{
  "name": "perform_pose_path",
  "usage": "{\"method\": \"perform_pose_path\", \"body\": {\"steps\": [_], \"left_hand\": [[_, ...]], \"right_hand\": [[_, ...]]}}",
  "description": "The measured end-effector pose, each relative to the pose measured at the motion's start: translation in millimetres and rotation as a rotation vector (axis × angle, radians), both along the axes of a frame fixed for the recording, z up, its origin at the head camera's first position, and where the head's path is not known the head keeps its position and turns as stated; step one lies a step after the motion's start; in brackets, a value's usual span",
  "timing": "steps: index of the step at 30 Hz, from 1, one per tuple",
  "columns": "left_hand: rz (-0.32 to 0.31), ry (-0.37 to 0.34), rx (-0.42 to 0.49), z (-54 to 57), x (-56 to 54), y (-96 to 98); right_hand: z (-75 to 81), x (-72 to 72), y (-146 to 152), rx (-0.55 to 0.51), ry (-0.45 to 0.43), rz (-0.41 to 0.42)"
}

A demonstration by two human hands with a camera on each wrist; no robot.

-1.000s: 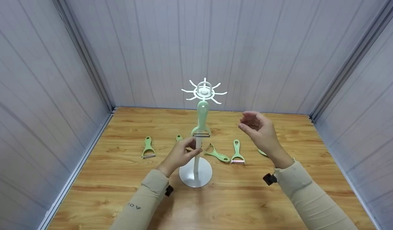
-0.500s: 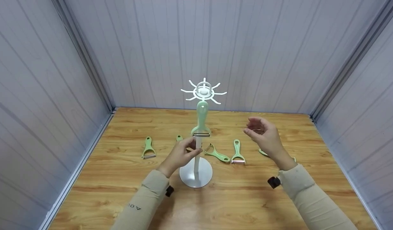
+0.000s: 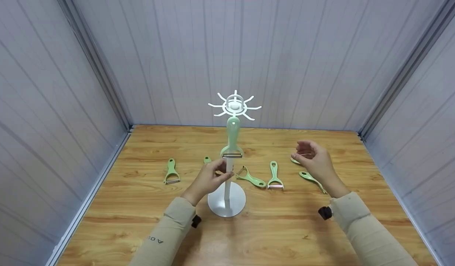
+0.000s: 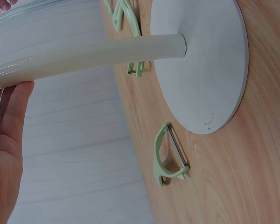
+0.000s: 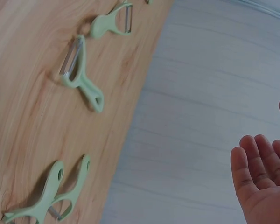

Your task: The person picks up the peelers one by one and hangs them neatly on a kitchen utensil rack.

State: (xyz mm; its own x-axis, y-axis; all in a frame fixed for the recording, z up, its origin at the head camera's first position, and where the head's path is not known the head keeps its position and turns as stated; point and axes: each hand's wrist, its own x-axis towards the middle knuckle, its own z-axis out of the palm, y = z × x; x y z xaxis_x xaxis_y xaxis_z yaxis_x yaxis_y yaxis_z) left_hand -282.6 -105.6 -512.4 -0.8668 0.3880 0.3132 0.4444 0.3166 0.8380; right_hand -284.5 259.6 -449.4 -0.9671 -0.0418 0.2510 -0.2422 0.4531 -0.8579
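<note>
My left hand (image 3: 209,181) grips the white pole of a hook stand (image 3: 221,207), thumb on the near side. In the left wrist view the fingers touch the pole (image 4: 98,52) well above its round base. A light green peeler (image 3: 233,135) hangs from a front hook at the top, just above that hand. To the right, my right hand (image 3: 318,164) hovers with loosely bent fingers and nothing in them. Around it on the table lie two peelers, one nearer (image 3: 311,178) and one partly hidden peeler (image 3: 294,161) behind the fingers; in the right wrist view these peelers (image 5: 49,191) lie close together.
More green peelers lie across the wooden table (image 3: 264,229): a left peeler (image 3: 171,167), a partly covered peeler (image 3: 207,160) behind the left hand, a slanted peeler (image 3: 256,181) and an upright-lying peeler (image 3: 274,170) right of the stand. Pale panel walls (image 3: 183,66) enclose the table.
My right hand has moved right and down, away from the stand and toward the right-hand peelers, of which more now shows. The left hand stays on the pole; the hanging peeler keeps its place.
</note>
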Motion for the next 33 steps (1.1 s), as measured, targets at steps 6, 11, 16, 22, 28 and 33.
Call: {"method": "perform_pose_path", "body": {"steps": [6,11,16,22,28,33], "left_hand": [[0.003,0.001,-0.01,0.1,-0.6,-0.3],[0.004,-0.025,-0.012,-0.9,0.5,-0.4],[0.003,-0.026,-0.008,-0.8,1.3,-0.5],[0.01,-0.014,-0.004,-0.2,0.6,-0.6],[0.014,-0.018,-0.015,0.6,1.3,-1.1],[0.012,-0.022,-0.016,1.8,1.7,-0.8]], "right_hand": [[-6.3,-3.6,15,0.084,-0.007,0.006],[-14.5,-5.3,29,0.138,-0.018,-0.008],[-27.6,-4.1,43,0.183,-0.047,-0.006],[-40.8,-3.9,56,0.201,-0.061,-0.004],[-50.2,-5.0,66,0.235,-0.079,-0.005],[-57.4,-6.5,71,0.288,-0.075,-0.004]]}}
